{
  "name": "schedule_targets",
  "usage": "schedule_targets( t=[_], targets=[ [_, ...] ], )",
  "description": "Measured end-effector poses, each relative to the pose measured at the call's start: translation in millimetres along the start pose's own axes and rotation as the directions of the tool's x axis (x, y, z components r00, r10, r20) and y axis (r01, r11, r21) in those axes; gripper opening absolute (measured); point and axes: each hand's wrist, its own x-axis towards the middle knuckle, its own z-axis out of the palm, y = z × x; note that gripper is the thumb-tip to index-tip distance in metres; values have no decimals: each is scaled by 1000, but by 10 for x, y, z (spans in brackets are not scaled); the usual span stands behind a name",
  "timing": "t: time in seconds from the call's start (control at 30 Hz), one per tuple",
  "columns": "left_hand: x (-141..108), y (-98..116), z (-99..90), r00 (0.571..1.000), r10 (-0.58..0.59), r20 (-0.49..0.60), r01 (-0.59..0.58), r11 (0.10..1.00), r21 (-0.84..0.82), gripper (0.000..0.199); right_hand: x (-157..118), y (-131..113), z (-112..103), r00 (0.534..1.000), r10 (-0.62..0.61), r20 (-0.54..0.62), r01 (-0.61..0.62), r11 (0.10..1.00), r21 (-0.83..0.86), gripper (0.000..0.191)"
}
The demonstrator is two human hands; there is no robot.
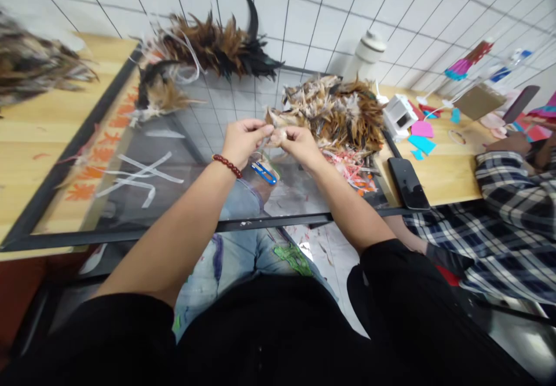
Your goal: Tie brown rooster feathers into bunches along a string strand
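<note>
Both my hands meet over the glass-topped table [299, 192], pinching a small bunch of brown and cream feathers [277, 121]. My left hand [244, 139], with a beaded bracelet at the wrist, is closed on its left side. Opposite it, my right hand [302, 144] has thumb and fingers closed on the feathers. Just below them lie blue thread snips [264, 173]. A large heap of brown feathers [343, 111] sits beyond my right hand, with pink and white trimmings [353, 172] at its near edge.
Dark feather strips [212, 44] lie at the back left, white ribbon strips [143, 175] nearer. More feathers [32, 62] fill the far left. At right are a phone [408, 183], a white device [398, 117] and a bottle [367, 53]. A person in a plaid shirt [512, 201] sits at right.
</note>
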Motion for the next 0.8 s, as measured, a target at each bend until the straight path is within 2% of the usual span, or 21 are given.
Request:
schedule_targets(
  t=[0.13, 0.3, 0.4, 0.47, 0.53, 0.57, 0.67, 0.8],
  targets=[
    [36, -41, -8, 1000, 25, -10, -25, 1000, 13, 19, 34, 52, -32, 1000, -3, -6, 3, 1000, -28, 29],
    [203, -167, -144, 985, 81, -152, -71, 995, 68, 14, 95, 125, -110, 984, -26, -179, 18, 999, -49, 21],
    [252, -175, -231, 948, 178, -266, -106, 959, 262, 9, 106, 129, -127, 967, 6, -253, 0, 1000, 23, 20],
    [226, -141, -254, 910, 290, -295, -144, 890, 432, 16, 99, 106, -123, 965, 47, -259, -25, 996, 87, 25],
    [175, -107, -239, 892, 375, -251, -194, 822, 536, 23, 84, 66, -110, 963, 82, -258, -47, 990, 136, 33],
    [149, -99, -219, 902, 379, -207, -215, 809, 547, 20, 74, 44, -101, 960, 92, -264, -54, 987, 151, 37],
    [87, -123, -129, 960, 274, -65, -217, 867, 449, 9, 43, -14, -66, 956, 102, -276, -62, 987, 151, 37],
    [14, -200, 6, 990, 131, 62, -141, 964, 225, 18, 2, -28, -23, 975, 71, -211, -51, 994, 100, 29]
  ],
)
